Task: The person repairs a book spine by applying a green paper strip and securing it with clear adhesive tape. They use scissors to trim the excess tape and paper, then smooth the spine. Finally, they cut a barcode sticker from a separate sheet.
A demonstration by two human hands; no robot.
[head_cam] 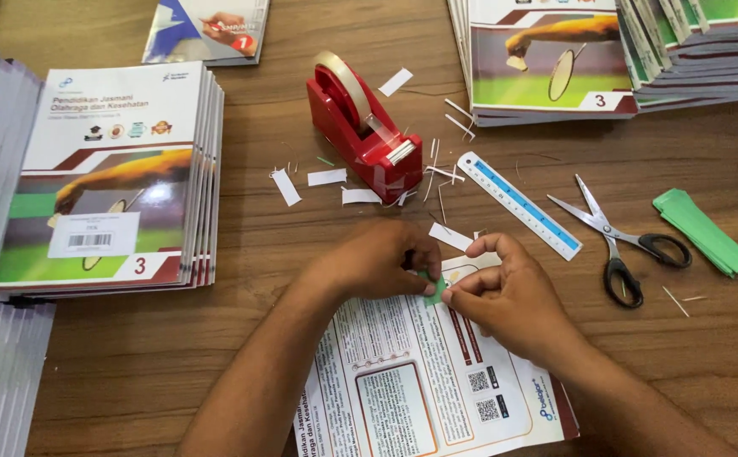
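**Green slip pinched over the book's back cover**

A small green paper slip (435, 289) sits between both hands, at the upper edge of a book (424, 385) lying back cover up; the left hand (377, 262) has its grip clenched on the slip's upper left side with the fingertips, and the right hand (504, 296) pinches its right side between thumb and forefinger, so the slip lies right in the shared grip, touching the cover; the book rests on a brown wooden table (259, 279).

Taking the red tape dispenser (360, 127) as the landmark: the hands are just below it; white paper scraps (326, 178) lie scattered close around its base; a white and blue ruler (519, 205) lies to its right, then black-handled scissors (619, 241) beyond that, then a pile of green slips (701, 230) further right; a stack of books (115, 178) stands well to its left, another stack (547, 59) up to its right.
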